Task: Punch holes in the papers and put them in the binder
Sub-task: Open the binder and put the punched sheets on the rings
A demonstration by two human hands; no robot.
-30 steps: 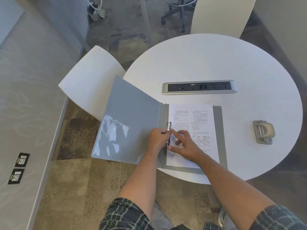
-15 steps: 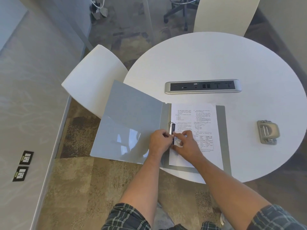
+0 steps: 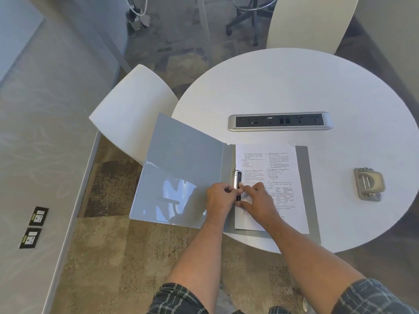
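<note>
A grey binder [image 3: 181, 168] lies open at the near left of the round white table [image 3: 317, 87], its front cover hanging out past the edge. Printed papers [image 3: 281, 164] lie on its right half, against the ring mechanism [image 3: 238, 180]. My left hand [image 3: 218, 197] pinches the lower part of the mechanism from the left. My right hand [image 3: 258, 200] rests on the papers and its fingers meet the mechanism from the right. Both hands hide the lower ring. A metal hole punch [image 3: 368, 183] sits alone at the right of the table.
A silver power strip [image 3: 280, 121] is set into the table's middle. One white chair [image 3: 133, 109] stands at the left beside the binder cover, another [image 3: 310, 21] at the far side. Floor sockets [image 3: 34, 227] lie at the left.
My right hand has drawn in from pointing along the rings to pinching at the mechanism beside my left hand. The view has shifted slightly; binder, papers and punch stay put.
</note>
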